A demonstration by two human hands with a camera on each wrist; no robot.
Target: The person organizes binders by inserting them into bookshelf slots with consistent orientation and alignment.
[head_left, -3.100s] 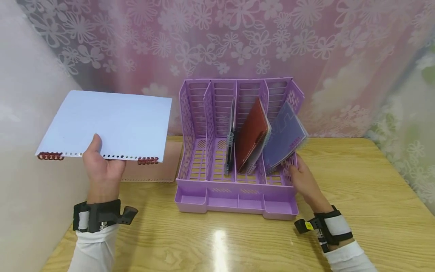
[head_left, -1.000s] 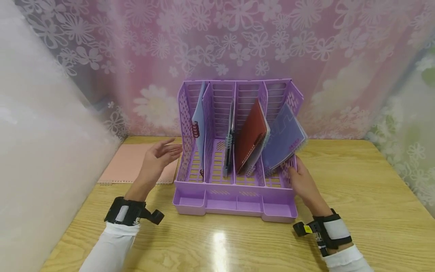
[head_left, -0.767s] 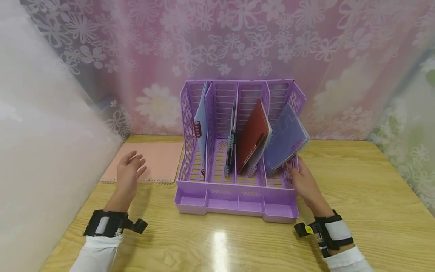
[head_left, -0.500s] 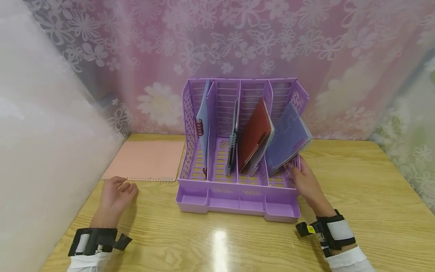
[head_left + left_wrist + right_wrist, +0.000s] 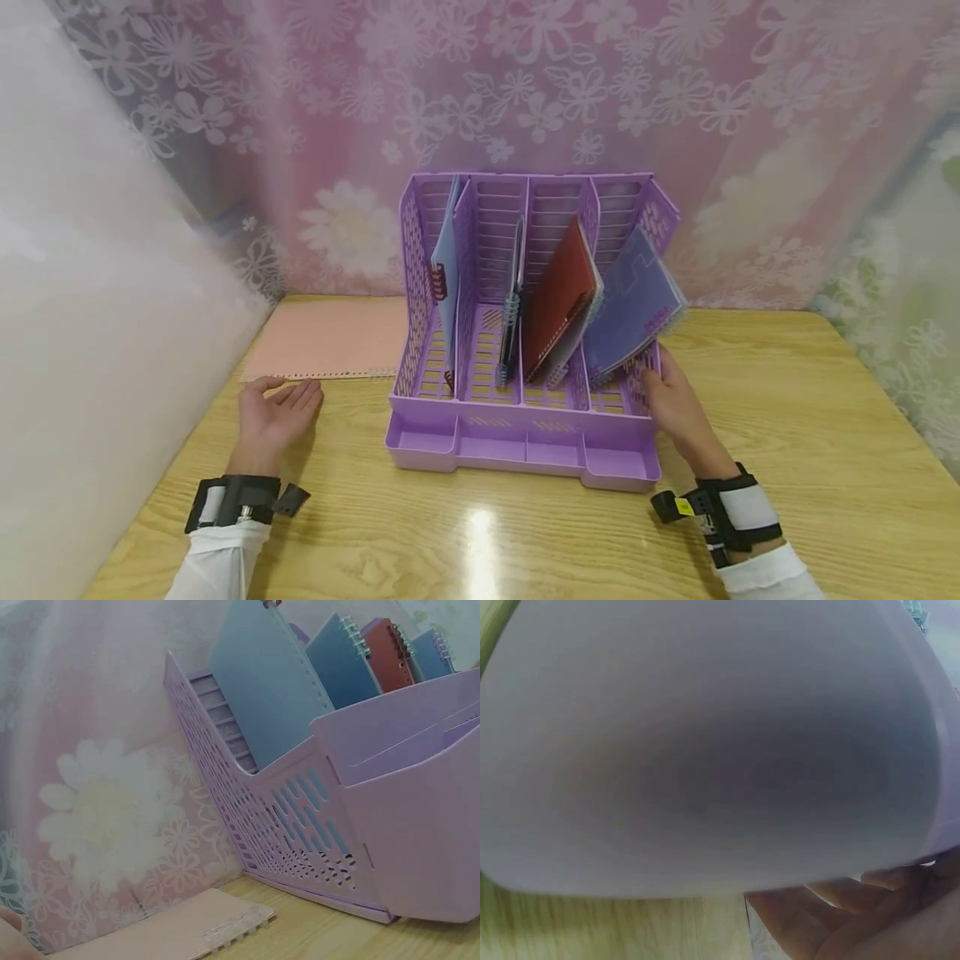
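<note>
My left hand (image 5: 276, 421) lies palm up on the table, its fingers extended at the ringed front edge of a flat pink spiral notebook (image 5: 330, 337); its fingertips seem to touch that edge. With my right hand (image 5: 678, 408) I grip the right side wall of a purple desk file rack (image 5: 487, 414); some of those fingers are hidden behind the wall. The rack's compartments hold a light blue notebook (image 5: 446, 275) with dark red rings at far left, a dark thin notebook (image 5: 510, 317), a red-brown notebook (image 5: 558, 308) and a leaning blue notebook (image 5: 633, 304).
Small open trays (image 5: 555, 450) run along the rack's front. A patterned curtain (image 5: 525, 92) hangs behind the wooden table (image 5: 420, 533), and a pale wall (image 5: 112, 350) borders it on the left. In the right wrist view, the rack's side (image 5: 705, 750) blocks most of the scene.
The light blue notebook has gone from my left hand into the leftmost compartment. That hand came back to the pink notebook, which has slid slightly away and rightward. My right hand stays on the rack.
</note>
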